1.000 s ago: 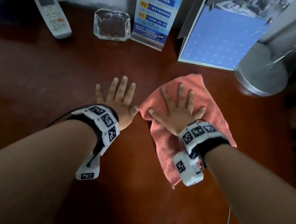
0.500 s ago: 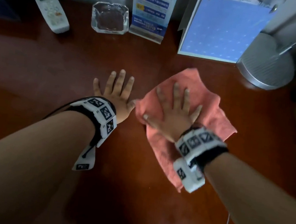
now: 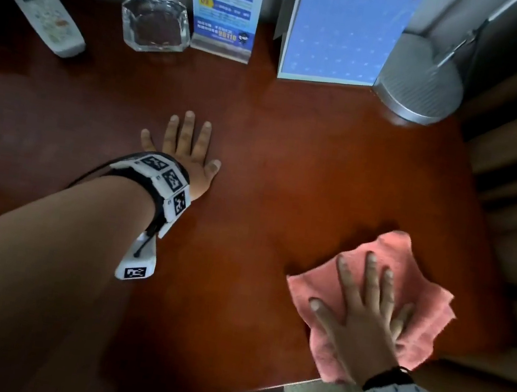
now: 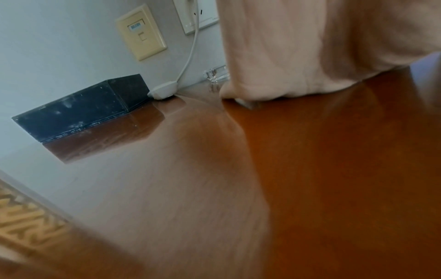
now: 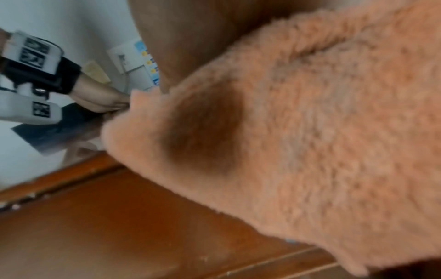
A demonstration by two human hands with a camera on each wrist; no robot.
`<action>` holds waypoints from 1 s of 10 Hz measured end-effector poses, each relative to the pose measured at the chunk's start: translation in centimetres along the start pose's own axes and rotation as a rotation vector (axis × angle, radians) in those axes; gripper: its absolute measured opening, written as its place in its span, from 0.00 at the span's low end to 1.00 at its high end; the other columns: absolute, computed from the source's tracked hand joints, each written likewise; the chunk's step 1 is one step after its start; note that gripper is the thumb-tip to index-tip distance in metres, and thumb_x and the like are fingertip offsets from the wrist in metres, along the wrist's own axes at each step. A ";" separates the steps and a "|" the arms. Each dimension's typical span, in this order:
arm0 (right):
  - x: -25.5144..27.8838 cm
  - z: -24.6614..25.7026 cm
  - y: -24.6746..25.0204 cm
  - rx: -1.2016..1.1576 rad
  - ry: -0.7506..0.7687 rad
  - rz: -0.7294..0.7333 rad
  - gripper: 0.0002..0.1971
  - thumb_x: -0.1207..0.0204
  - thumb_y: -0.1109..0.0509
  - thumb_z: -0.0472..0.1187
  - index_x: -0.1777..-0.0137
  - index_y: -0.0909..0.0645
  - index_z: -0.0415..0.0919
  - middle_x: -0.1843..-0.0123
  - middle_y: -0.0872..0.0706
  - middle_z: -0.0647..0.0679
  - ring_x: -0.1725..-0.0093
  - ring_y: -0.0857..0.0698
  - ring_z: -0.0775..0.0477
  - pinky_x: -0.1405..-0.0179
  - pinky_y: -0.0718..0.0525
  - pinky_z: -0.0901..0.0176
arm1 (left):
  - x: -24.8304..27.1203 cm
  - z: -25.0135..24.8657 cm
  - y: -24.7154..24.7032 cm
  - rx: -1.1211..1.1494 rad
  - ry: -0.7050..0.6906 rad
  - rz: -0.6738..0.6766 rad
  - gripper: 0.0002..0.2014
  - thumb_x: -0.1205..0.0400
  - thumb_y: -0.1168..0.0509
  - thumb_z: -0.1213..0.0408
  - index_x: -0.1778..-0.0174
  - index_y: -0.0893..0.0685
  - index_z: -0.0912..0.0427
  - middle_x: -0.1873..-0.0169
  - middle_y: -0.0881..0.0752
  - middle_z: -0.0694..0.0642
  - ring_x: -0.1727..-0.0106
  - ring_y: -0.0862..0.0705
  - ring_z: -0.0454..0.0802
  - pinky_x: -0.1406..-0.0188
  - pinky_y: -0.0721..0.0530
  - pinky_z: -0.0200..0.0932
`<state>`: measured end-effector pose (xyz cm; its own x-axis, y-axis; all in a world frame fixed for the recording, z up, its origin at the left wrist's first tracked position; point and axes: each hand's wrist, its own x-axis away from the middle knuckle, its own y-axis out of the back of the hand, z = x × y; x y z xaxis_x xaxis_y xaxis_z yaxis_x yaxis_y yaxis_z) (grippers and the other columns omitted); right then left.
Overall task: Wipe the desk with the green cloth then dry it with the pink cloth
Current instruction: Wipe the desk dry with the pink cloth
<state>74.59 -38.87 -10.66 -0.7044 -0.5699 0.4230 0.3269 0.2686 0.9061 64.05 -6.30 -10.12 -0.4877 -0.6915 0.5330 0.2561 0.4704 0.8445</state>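
On the surface (image 3: 290, 153) near its front right corner, my right hand (image 3: 363, 315) flat on pink cloth (image 3: 421, 287), fingers spread, left hand (image 3: 186, 151) flat mid-surface, fingers straight, holding nothing

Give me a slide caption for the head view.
Right hand presses the pink cloth flat near the desk's front-right corner; left hand rests flat on the wood.

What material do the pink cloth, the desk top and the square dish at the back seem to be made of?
Pink cloth: looks like terry or microfibre, matt; the right wrist view shows a fuzzy looped pile.
Desk: probably wood or veneer with a glossy reddish-brown lacquer; it mirrors the black box in the left wrist view.
Square dish: clear, thick-walled, most likely glass, though clear plastic is possible.
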 end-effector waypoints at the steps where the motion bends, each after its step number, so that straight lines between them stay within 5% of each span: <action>1: 1.6 3.4 -0.6 -0.082 -0.068 0.006 0.39 0.35 0.70 0.78 0.24 0.76 0.71 0.20 0.80 0.54 0.21 0.77 0.42 0.26 0.59 0.19 | -0.3 0.2 -0.3 0.004 -0.013 -0.010 0.31 0.15 0.65 0.42 0.20 0.71 0.46 0.20 0.72 0.51 0.19 0.70 0.53 0.24 0.65 0.69; 2: 5.3 9.7 -1.7 -0.058 0.175 0.088 0.42 0.32 0.53 0.79 0.18 0.43 0.63 0.14 0.50 0.41 0.17 0.52 0.28 0.34 0.51 0.11 | -0.4 0.5 -1.0 0.051 -0.054 -0.081 0.31 0.15 0.62 0.42 0.18 0.64 0.45 0.18 0.67 0.51 0.18 0.66 0.53 0.24 0.63 0.70; 3: 7.1 13.2 -2.3 0.015 0.325 0.070 0.43 0.35 0.47 0.79 0.19 0.39 0.64 0.16 0.41 0.38 0.20 0.42 0.25 0.38 0.45 0.10 | -0.2 0.6 -1.1 0.061 -0.061 -0.116 0.31 0.14 0.59 0.43 0.17 0.62 0.47 0.18 0.65 0.51 0.17 0.65 0.54 0.24 0.63 0.71; 5: 6.7 11.4 -2.5 0.042 0.453 0.092 0.40 0.30 0.48 0.77 0.18 0.45 0.66 0.14 0.49 0.47 0.17 0.46 0.33 0.35 0.47 0.16 | 0.1 0.7 -0.8 0.022 -0.097 -0.099 0.32 0.13 0.58 0.46 0.17 0.64 0.52 0.18 0.66 0.55 0.18 0.67 0.58 0.23 0.65 0.69; 6: 4.6 6.1 -1.9 0.029 0.265 0.084 0.42 0.31 0.57 0.80 0.18 0.57 0.67 0.13 0.54 0.49 0.16 0.54 0.34 0.29 0.54 0.20 | 0.1 0.4 -0.6 0.037 -0.038 -0.080 0.31 0.14 0.60 0.43 0.18 0.64 0.46 0.18 0.67 0.51 0.18 0.66 0.53 0.24 0.64 0.69; 7: 1.8 -0.2 -0.3 0.024 0.041 0.053 0.41 0.42 0.80 0.82 0.27 0.80 0.71 0.20 0.81 0.54 0.21 0.77 0.43 0.25 0.65 0.22 | 0.1 0.0 -0.1 -0.003 0.002 -0.028 0.31 0.14 0.64 0.42 0.19 0.69 0.46 0.20 0.72 0.50 0.19 0.70 0.51 0.23 0.64 0.68; 8: 0.7 -1.8 0.0 -0.016 -0.064 0.030 0.40 0.39 0.77 0.81 0.27 0.80 0.72 0.19 0.78 0.56 0.19 0.74 0.45 0.24 0.61 0.22 | 0.4 -0.1 0.1 -0.015 0.016 -0.013 0.30 0.14 0.64 0.43 0.20 0.70 0.46 0.20 0.73 0.50 0.19 0.70 0.51 0.23 0.64 0.68; 9: 1.0 -0.1 -0.2 -0.023 -0.069 0.052 0.41 0.37 0.81 0.78 0.25 0.82 0.64 0.17 0.74 0.45 0.18 0.70 0.34 0.26 0.59 0.18 | 0.5 -0.3 0.3 -0.025 0.032 -0.001 0.31 0.14 0.65 0.42 0.20 0.70 0.46 0.20 0.73 0.50 0.19 0.70 0.51 0.22 0.64 0.67; 10: 1.9 2.6 -0.5 0.018 0.090 0.063 0.43 0.26 0.66 0.77 0.16 0.63 0.54 0.15 0.60 0.34 0.19 0.57 0.23 0.32 0.52 0.12 | 0.5 -0.5 0.4 -0.028 0.043 0.008 0.30 0.14 0.65 0.42 0.20 0.70 0.46 0.20 0.72 0.50 0.19 0.70 0.51 0.22 0.64 0.68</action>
<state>71.44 -38.12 -10.32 -0.6233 -0.6185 0.4784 0.3570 0.3192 0.8779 64.30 -6.75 -9.48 -0.4491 -0.7113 0.5407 0.2836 0.4604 0.8412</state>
